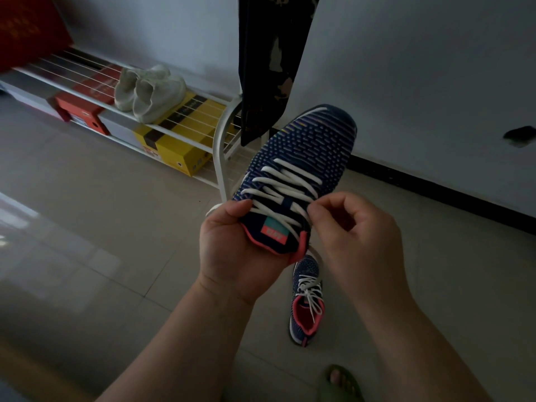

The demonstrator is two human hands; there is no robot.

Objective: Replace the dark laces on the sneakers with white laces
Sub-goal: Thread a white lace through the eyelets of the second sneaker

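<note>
Here, in the head view, our left hand (pixel 232 242) grips the navy sneaker (pixel 295 175) at centre frame while our right hand (pixel 356 227) pinches the white lace (pixel 278 187) at an upper eyelet. Pull too hard and the crossings could tighten unevenly (or the end slip out). Its laced mate (pixel 307 300) lies below on the floor.

We are seeing open tiled floor (pixel 87 242) lying left of our hands, giving wide room to pass. Ahead on the left, a white wire rack (pixel 218 158) is standing against the wall, crowded with pale shoes (pixel 150 92) and boxes (pixel 174 146). A dark garment (pixel 266 68) is hanging just above the held sneaker (pixel 301 169). A second sneaker (pixel 307 300) is lying on the floor between our forearms.
</note>
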